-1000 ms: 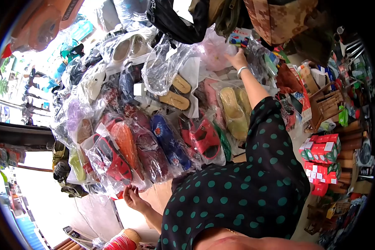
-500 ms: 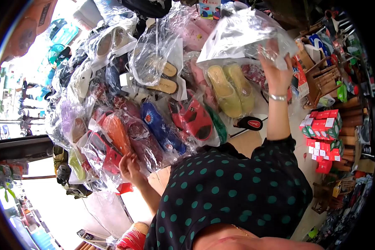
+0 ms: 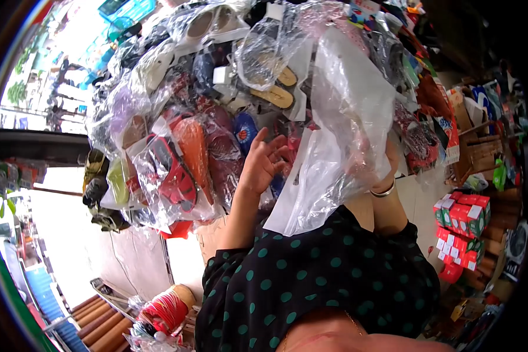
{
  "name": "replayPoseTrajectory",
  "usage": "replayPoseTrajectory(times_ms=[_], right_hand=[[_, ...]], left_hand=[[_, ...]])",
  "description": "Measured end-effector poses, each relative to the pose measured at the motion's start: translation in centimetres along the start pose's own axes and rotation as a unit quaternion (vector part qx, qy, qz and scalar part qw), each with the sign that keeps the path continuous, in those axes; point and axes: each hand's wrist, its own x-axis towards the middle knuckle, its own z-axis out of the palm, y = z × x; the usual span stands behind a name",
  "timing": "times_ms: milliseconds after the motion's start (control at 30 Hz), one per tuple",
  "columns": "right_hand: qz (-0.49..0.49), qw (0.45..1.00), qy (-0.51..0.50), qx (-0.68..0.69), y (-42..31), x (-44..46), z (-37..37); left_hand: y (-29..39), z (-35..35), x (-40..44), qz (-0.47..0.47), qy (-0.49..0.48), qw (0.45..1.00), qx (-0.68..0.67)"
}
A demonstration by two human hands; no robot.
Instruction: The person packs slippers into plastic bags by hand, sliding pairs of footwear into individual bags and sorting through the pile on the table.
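A large clear-and-white plastic bag (image 3: 340, 100) hangs in front of my chest, spread over part of the shoe pile. My right hand (image 3: 381, 161), with a bracelet at its wrist, grips the bag's right side, and the film partly covers the fingers. To the left of the bag, my left hand (image 3: 264, 161) is raised with its fingers apart and nothing in it. Close by lie a blue bagged slipper (image 3: 244, 132), an orange shoe (image 3: 193, 149) and a red-and-black sandal (image 3: 175, 176). Tan sandals (image 3: 276, 95) in clear wrap sit beyond the left hand.
Several red-and-green boxes (image 3: 460, 220) are stacked at the right, beside wooden stools (image 3: 484, 152). A spool of red cord (image 3: 165, 311) stands at the lower left near brown rolls (image 3: 102, 322). Dark shoes (image 3: 97, 176) hang at the pile's left edge.
My right hand has brought the plastic bag down and nearer to my body, and the yellow-green slippers are now out of sight. My left hand has left the red sandal's wrapping and moved right.
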Motion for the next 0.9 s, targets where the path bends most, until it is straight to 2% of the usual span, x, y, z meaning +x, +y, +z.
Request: replayPoseTrajectory(times_ms=[33, 67, 133, 167, 200, 233, 267, 300, 333, 367, 400, 433, 467, 500, 533, 567, 600, 633, 667, 833, 900], right_hand=[[0.023, 0.999, -0.002, 0.023, 0.1, 0.1, 0.0], [0.031, 0.999, -0.003, 0.025, 0.7, 0.5, 0.0], [0.031, 0.997, 0.063, 0.043, 1.8, 0.1, -0.5], [0.046, 0.992, 0.096, -0.073, 1.8, -0.2, -1.1], [0.070, 0.970, 0.126, -0.193, 1.9, -0.4, -1.8], [0.101, 0.936, 0.151, -0.301, 2.0, -0.6, -2.4], [0.107, 0.884, 0.154, -0.429, 2.3, 0.1, -2.0], [0.117, 0.813, 0.157, -0.548, 2.7, 1.0, -1.1], [0.091, 0.953, 0.091, -0.274, 3.1, 2.4, 0.3], [0.058, 0.998, 0.014, 0.027, 3.1, 3.5, 1.6], [0.060, 0.998, 0.014, 0.024, 2.4, 3.9, 2.0], [0.083, 0.996, -0.028, -0.021, 1.5, 4.4, 2.1], [0.094, 0.993, -0.049, -0.045, 0.8, 4.2, 2.1], [0.104, 0.990, -0.070, -0.069, 0.1, 4.0, 2.2], [0.045, 0.972, 0.050, -0.225, -0.8, 3.4, 2.0], [-0.017, 0.914, 0.167, -0.369, -1.5, 2.8, 1.7], [-0.019, 0.915, 0.164, -0.368, -2.4, 2.5, 1.0], [-0.017, 0.861, 0.181, -0.476, -3.3, 2.3, -0.2], [-0.014, 0.794, 0.197, -0.575, -3.5, 2.3, -0.6], [0.000, 0.799, 0.271, -0.536, -2.9, 1.4, -2.5], [0.002, 0.764, 0.286, -0.578, -2.1, 0.9, -3.8]], left_hand=[[-0.1, 0.1, -0.7, 0.034, 0.024, 0.996, 0.080], [-0.1, 0.1, -1.5, 0.039, 0.029, 0.996, 0.076], [-0.9, 0.4, -2.5, -0.030, 0.015, 0.996, 0.077], [-1.7, -0.1, -2.8, -0.065, -0.020, 0.995, 0.072], [-2.2, 1.1, -3.2, -0.108, 0.010, 0.991, 0.080], [-3.5, 1.2, -3.1, -0.084, -0.045, 0.994, 0.061], [-4.5, 1.1, -3.1, -0.056, -0.098, 0.993, 0.042], [-4.4, 1.2, -4.1, -0.102, -0.057, 0.993, 0.033], [-4.3, 1.3, -4.8, -0.103, -0.059, 0.992, 0.033], [-4.3, 1.4, -5.2, -0.137, -0.023, 0.989, 0.040], [-4.0, 1.9, -5.6, -0.171, 0.012, 0.984, 0.046], [-3.5, 2.5, -6.0, -0.120, 0.021, 0.992, -0.017], [-2.0, 1.3, -6.2, -0.121, 0.080, 0.987, 0.075], [-1.7, -0.2, -5.4, -0.006, 0.125, 0.987, 0.097], [0.4, -1.6, -5.8, 0.074, 0.148, 0.979, 0.121], [2.3, -2.4, -6.2, 0.155, 0.171, 0.962, 0.145], [4.4, 0.0, -6.9, 0.197, 0.258, 0.933, 0.157], [5.6, -0.6, -7.0, 0.238, 0.239, 0.931, 0.140], [6.5, -1.3, -7.3, 0.256, 0.240, 0.924, 0.152], [6.4, -2.8, -7.1, 0.267, 0.245, 0.919, 0.158], [5.7, -5.4, -7.8, 0.256, 0.263, 0.908, 0.204]])
